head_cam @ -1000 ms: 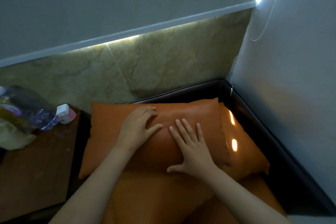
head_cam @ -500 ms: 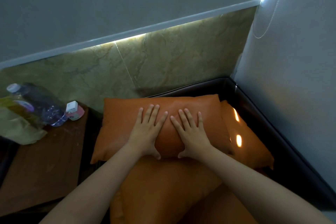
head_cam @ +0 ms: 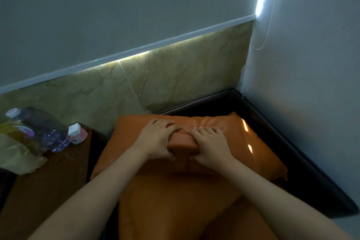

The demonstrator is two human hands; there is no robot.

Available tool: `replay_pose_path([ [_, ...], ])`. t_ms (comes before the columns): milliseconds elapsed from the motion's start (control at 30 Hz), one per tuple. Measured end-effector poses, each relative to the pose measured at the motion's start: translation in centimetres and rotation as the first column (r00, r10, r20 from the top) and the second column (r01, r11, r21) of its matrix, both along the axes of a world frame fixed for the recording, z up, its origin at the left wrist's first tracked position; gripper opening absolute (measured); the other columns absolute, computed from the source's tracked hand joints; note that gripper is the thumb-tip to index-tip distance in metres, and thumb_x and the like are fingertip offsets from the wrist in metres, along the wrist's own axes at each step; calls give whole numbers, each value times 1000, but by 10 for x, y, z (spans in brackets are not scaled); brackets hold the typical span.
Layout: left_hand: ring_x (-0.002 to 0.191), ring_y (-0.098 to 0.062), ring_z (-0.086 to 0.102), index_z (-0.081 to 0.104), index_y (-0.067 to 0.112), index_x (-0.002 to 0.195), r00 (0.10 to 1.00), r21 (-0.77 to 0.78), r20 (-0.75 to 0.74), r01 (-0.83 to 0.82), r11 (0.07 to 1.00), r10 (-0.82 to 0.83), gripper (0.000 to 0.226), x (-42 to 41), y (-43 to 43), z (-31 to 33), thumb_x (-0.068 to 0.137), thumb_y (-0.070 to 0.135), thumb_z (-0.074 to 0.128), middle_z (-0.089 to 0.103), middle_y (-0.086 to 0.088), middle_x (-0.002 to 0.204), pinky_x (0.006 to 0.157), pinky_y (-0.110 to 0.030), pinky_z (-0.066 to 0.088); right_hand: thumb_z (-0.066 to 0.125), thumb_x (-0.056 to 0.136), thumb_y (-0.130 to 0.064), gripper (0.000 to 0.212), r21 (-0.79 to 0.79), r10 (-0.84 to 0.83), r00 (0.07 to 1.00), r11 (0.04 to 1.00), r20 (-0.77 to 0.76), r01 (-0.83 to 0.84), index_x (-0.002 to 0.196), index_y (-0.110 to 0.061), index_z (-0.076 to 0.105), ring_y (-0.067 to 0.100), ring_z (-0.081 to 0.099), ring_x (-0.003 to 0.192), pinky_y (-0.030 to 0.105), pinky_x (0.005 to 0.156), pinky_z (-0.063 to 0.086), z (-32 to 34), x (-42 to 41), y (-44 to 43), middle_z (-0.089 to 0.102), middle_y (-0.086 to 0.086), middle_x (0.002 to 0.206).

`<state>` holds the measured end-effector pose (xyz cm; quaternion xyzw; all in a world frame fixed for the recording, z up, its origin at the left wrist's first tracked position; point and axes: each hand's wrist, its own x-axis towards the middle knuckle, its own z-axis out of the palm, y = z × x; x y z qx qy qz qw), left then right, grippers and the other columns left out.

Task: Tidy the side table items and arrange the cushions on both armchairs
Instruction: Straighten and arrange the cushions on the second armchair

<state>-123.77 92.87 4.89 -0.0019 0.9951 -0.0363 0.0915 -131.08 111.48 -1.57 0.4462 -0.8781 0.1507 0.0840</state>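
Orange glossy leatherette cushion (head_cam: 235, 142): left hand (head_cam: 157, 140) and right hand (head_cam: 211, 147) both clench bunched middle fold. Risk: slick cover slips free, cushion slides off lower orange cushion (head_cam: 175, 200).

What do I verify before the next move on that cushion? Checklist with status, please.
1. Left hand grips top cushion: ok, fingers curled over a bunched fold.
2. Right hand grips same fold: ok.
3. Top cushion rests on lower cushion, inside armchair rim: ok.
4. Top cushion smooth: not ok, creased in the middle.
5. Bottle upright on side table: not ok, it lies tilted.
6. Second armchair: cannot tell, out of view.
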Motion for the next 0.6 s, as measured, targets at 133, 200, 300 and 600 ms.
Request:
replay_pose_path([
  [133, 136, -20, 31, 27, 35, 144, 987, 37, 91, 133, 990, -135, 104, -18, 28, 9, 57, 64, 75, 35, 0, 149, 113, -38, 18, 77, 55, -56, 81, -5, -94, 993, 996, 67, 94, 125, -25, 51, 25, 61, 102, 41, 87, 43, 6, 7, 41, 65, 1, 115],
  [200, 135, -20, 32, 30, 35, 143, 973, 45, 92, 210, 977, -214, 102, -32, 49, 6, 56, 64, 75, 37, 1, 147, 113, -38, 19, 72, 58, -59, 80, -2, -148, 983, 989, 109, 149, 127, -27, 49, 23, 58, 106, 39, 88, 40, 2, 7, 67, 62, -1, 119],
  [300, 137, -19, 28, 29, 33, 144, 938, 70, 102, 325, 943, -331, 102, -54, 88, -4, 58, 62, 76, 33, 1, 149, 114, -38, 15, 71, 57, -61, 80, 8, -250, 956, 968, 151, 252, 128, -30, 49, 20, 57, 108, 37, 90, 38, -5, 7, 109, 61, -5, 120],
  [600, 146, -16, 12, 25, 30, 148, 879, 138, -173, 468, 873, -444, 81, -90, 211, -58, 80, 54, 62, 22, 4, 157, 118, -38, -1, 67, 62, -72, 84, 180, -636, 639, 755, 432, 630, 132, -36, 38, 18, 59, 103, 33, 84, 47, -35, 5, 238, 61, -5, 115],
])
